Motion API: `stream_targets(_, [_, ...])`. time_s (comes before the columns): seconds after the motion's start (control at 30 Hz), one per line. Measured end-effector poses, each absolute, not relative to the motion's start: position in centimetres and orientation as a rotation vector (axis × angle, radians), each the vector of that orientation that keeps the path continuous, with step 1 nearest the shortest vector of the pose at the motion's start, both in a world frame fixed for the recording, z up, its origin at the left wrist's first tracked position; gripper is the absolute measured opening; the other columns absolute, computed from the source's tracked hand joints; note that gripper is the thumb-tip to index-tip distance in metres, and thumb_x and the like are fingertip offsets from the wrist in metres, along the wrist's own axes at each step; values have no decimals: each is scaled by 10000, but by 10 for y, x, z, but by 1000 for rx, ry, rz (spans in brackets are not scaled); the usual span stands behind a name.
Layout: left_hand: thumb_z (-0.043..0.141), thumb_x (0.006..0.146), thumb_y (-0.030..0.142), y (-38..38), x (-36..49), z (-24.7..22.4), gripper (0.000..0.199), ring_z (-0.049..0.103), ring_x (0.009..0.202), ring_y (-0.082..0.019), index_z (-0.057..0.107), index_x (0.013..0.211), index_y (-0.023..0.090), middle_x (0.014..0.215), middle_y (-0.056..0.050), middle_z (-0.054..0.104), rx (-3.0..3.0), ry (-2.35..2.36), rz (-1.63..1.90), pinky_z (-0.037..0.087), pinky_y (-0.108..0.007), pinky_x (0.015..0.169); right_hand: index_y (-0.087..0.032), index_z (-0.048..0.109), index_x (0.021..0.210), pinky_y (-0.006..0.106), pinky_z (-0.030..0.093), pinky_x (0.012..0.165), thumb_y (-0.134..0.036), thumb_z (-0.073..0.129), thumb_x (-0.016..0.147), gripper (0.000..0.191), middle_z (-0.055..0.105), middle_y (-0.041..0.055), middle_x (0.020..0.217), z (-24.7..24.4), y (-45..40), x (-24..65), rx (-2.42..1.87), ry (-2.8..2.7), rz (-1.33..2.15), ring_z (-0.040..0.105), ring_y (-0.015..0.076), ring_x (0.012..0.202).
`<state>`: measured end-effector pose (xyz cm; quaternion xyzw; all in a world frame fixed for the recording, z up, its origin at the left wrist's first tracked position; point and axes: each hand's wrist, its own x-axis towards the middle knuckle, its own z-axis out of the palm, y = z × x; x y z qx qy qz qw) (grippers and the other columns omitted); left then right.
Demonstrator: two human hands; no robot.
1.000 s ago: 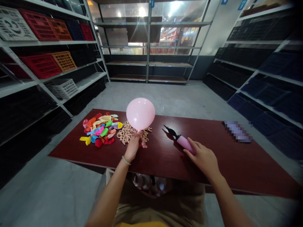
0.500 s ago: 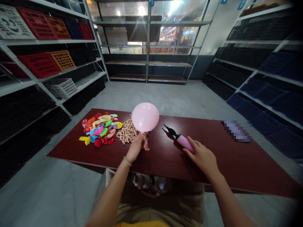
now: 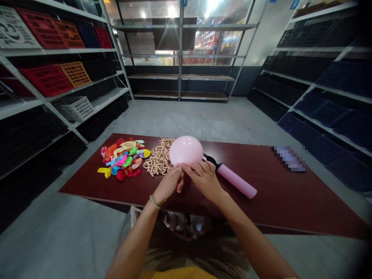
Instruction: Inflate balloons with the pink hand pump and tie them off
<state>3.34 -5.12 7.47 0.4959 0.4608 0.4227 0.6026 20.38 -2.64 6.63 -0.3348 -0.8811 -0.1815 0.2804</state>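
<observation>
- The pink balloon point(image 3: 186, 151) is hanging inflated over the middle of the table, with its knotless pink neck point(image 3: 180, 185) drooping towards the wood.
- The metal shelving point(image 3: 180, 58) is standing beyond the table and along both sides of it, with wooden boards at the far end.
- The dark red table point(image 3: 276, 203) is stretching across the view in front of the person, its surface glossy.
- The plastic crates point(image 3: 46, 80) are sitting in red, orange and white on the shelves beyond the table's left end, with dark crates filling the lower shelves and the right side.
- The heap of flat multicoloured balloons point(image 3: 122, 161) is lying on the table's left half.
- The tangle of peach-coloured unfilled balloons point(image 3: 159, 159) is lying just beside that heap.
- The pink hand pump point(image 3: 236, 180) is lying on the table right of centre, its black nozzle point(image 3: 209, 158) pointing towards the pink balloon.
- The left hand point(image 3: 167, 186) is reaching in from the near edge, its fingers closing together on the neck, with a thin green bracelet point(image 3: 154, 202) circling the wrist.
- The right hand point(image 3: 205, 178) is angling in across the table, its slightly parted fingers point(image 3: 194, 168) meeting the pink balloon's base.
- The small blue shelf tags point(image 3: 295, 4) are too small to read, and an object point(image 3: 289, 159) on the table's right end is blurred out.
</observation>
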Motion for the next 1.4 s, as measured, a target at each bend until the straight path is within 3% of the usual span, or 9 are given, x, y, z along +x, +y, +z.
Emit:
stream_targets(0.17, [324,951,440,-56,21,86,383,418,405,-107,442,673,204,454,50,428,1294,1094,742,389,-232,454,-355,583,1327,428,277,1008,-197,582,932,425,615,43,952,65,-24,201,-864,-2331,-488,436,221,1015])
stream_targets(0.37, [460,913,439,-60,7,107,342,430,377,-122,513,663,212,465,37,470,1482,1045,515,324,-248,413,-423,648,1178,441,229,1052,-263,636,897,324,610,12,914,78,-34,211,-840,-2380,-478,455,209,1009])
stream_targets(0.6, [505,924,350,-63,5,119,336,457,469,-154,552,614,230,537,0,547,1915,1170,814,301,-285,511,-390,662,1045,445,171,1083,-217,620,880,242,651,-17,967,94,-44,213,-882,-2422,-554,448,217,1065])
stream_targets(0.77, [435,964,368,-59,5,119,332,515,532,-170,606,720,221,552,11,558,1932,1224,815,346,-282,581,-330,689,906,456,189,1045,-251,613,898,110,646,4,920,106,-41,203,-897,-2324,-493,437,229,1039])
stream_targets(0.87, [381,983,378,-43,-6,107,335,564,571,-169,631,829,215,619,8,613,1836,1249,861,395,-272,609,-314,707,864,466,219,987,-285,592,925,134,643,12,893,117,-37,202,-998,-2269,-421,458,226,989])
stream_targets(0.97, [507,935,310,-13,-27,88,183,614,772,-201,660,945,210,840,-43,677,1933,1575,1093,440,-299,743,-296,729,848,459,256,911,-317,574,941,182,625,24,880,126,-31,207,-1085,-2159,-274,478,223,944])
stream_targets(1.03, [543,897,202,8,-40,74,175,601,955,-231,672,1016,205,1035,-90,664,2153,1626,1040,432,-342,871,-287,736,842,451,275,886,-342,573,940,198,614,28,903,130,-25,212,-1119,-2072,-132,492,226,946])
stream_targets(1.23, [561,871,160,37,-58,56,148,555,951,-257,703,895,195,1010,-128,611,2516,1626,690,434,-369,835,-318,756,897,467,340,903,-455,574,909,228,581,23,891,123,-13,224,-1213,-1886,499,525,230,933])
stream_targets(1.4, [635,839,215,38,-57,67,65,569,931,-241,692,810,198,949,-97,609,2317,1658,905,436,-366,877,-298,767,850,418,409,896,-470,627,870,223,564,22,931,114,-13,227,-1142,-1706,899,557,219,953])
